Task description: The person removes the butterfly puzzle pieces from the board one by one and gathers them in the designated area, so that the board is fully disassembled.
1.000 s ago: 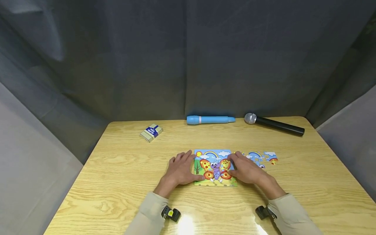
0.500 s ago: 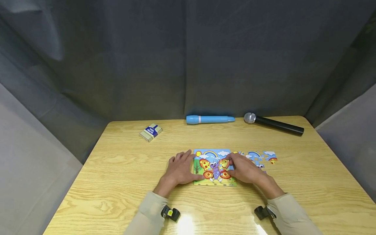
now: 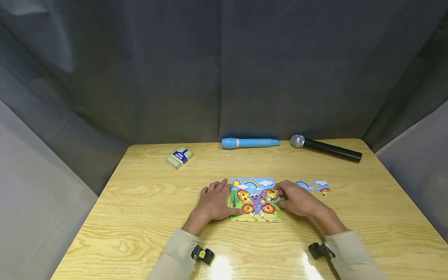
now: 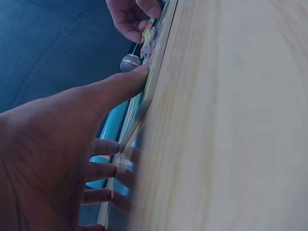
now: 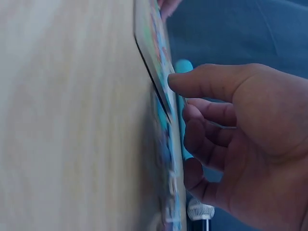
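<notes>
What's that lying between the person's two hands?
A colourful butterfly puzzle lies between the left hand and the right hand, as the head view shows.

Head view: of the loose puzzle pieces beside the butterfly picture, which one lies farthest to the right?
The white-cloud piece, with red and yellow along its lower part. The rainbow piece lies left of it, closer to the right hand.

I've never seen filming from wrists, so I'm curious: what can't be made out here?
Head: whatever lies beneath the right hand, which covers it.
Left wrist: parts of the blue tube, behind the left hand.
Right wrist: the pictures on the loose pieces, blurred and seen nearly edge-on; the black microphone's far end, cut off by the bottom edge.
</notes>
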Demonstrator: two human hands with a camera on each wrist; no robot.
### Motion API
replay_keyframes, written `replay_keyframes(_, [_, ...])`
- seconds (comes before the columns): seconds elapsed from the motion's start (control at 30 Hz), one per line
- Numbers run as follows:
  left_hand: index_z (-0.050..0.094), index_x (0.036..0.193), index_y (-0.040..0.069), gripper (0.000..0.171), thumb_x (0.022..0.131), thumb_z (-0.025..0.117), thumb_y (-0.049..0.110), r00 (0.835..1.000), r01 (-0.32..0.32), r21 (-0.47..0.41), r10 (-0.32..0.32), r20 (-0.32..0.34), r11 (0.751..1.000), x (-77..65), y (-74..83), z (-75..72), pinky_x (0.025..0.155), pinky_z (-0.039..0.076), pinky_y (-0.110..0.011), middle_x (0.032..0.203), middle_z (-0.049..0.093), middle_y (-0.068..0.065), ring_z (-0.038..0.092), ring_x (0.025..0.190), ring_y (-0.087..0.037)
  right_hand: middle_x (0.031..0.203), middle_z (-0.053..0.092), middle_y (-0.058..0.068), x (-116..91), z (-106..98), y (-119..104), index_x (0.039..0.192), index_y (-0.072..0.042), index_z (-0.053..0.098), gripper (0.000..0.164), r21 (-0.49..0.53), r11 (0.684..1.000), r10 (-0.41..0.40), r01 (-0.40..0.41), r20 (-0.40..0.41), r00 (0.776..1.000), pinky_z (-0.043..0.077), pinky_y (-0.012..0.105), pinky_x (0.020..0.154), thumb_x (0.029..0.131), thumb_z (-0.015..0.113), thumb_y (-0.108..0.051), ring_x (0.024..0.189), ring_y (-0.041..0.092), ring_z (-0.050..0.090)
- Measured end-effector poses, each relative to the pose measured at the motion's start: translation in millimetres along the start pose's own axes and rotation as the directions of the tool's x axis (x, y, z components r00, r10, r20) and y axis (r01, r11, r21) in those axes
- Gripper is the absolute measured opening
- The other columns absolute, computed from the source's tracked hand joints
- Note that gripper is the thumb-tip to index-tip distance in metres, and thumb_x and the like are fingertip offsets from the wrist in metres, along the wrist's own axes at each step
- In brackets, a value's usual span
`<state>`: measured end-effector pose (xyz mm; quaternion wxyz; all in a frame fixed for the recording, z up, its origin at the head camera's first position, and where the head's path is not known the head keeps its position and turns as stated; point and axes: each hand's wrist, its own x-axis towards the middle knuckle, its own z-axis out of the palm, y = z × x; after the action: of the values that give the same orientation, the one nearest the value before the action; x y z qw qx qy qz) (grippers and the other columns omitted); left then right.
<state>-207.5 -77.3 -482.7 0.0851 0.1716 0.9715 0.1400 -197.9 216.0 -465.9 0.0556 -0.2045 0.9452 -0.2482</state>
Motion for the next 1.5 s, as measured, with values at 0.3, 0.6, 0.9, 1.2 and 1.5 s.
replay_keyframes(0.3, [0.037, 0.149, 0.024, 0.099, 0.07, 0.063, 0.077, 1.0, -0.006, 0.009, 0.006, -0.002, 1.0, 0.1, 1.9, -2.5, 0.113, 0.023, -0.057, 0.161, 0.026, -0.001, 0.029, 0.144, -0.028, 0.089, 0.055, 0.002, -7.0, -22.0, 16.6, 0.125, 0.001, 0.055, 0.041, 0.064, 0.997, 0.035, -0.037, 0.036, 0.999, 0.038, 0.026, 0.064, 0.088, 0.068, -0.01, 0.072, 0.011, 0.045])
replay_keyframes(0.6, [0.038, 0.149, 0.024, 0.099, 0.07, 0.063, 0.078, 1.0, -0.012, 0.018, 0.012, -0.004, 1.0, 1.6, 2.4, -3.0, 0.113, 0.024, -0.058, 0.16, 0.027, -0.001, 0.029, 0.143, -0.028, 0.091, 0.055, 0.001, -14.1, -25.8, 30.6, 0.125, 0.0, 0.056, 0.042, 0.056, 0.997, 0.058, -0.06, 0.033, 0.998, 0.038, 0.025, 0.065, 0.087, 0.069, -0.012, 0.073, 0.01, 0.045])
replay_keyframes(0.9, [0.037, 0.149, 0.024, 0.1, 0.07, 0.063, 0.078, 1.0, -0.004, 0.016, 0.003, 0.009, 1.0, 0.1, 2.9, -2.1, 0.114, 0.023, -0.057, 0.161, 0.026, -0.001, 0.028, 0.144, -0.028, 0.085, 0.052, 0.001, -27.7, -19.9, 44.2, 0.114, -0.005, 0.058, 0.031, 0.047, 0.997, 0.068, -0.069, 0.01, 0.998, 0.034, 0.025, 0.064, 0.085, 0.068, -0.009, 0.075, 0.011, 0.044])
replay_keyframes(1.2, [0.038, 0.149, 0.024, 0.1, 0.069, 0.064, 0.077, 1.0, -0.004, -0.001, 0.004, 0.008, 1.0, -0.7, 3.4, -1.1, 0.113, 0.023, -0.058, 0.161, 0.026, -0.002, 0.029, 0.144, -0.029, 0.085, 0.051, 0.0, -44.8, -26.9, 55.7, 0.116, -0.003, 0.058, 0.033, 0.047, 0.995, 0.087, -0.086, -0.01, 0.996, 0.035, 0.024, 0.064, 0.085, 0.069, -0.009, 0.075, 0.01, 0.044])
replay_keyframes(1.5, [0.038, 0.149, 0.022, 0.099, 0.07, 0.064, 0.077, 1.0, -0.004, -0.007, 0.004, -0.002, 1.0, -1.1, 2.1, 0.0, 0.113, 0.023, -0.059, 0.16, 0.027, -0.003, 0.028, 0.144, -0.029, 0.086, 0.052, -0.001, -56.3, -35.6, 65.3, 0.117, -0.002, 0.059, 0.037, 0.002, 0.995, 0.101, -0.101, -0.04, 0.994, 0.035, 0.024, 0.067, 0.082, 0.07, -0.009, 0.079, 0.012, 0.045])
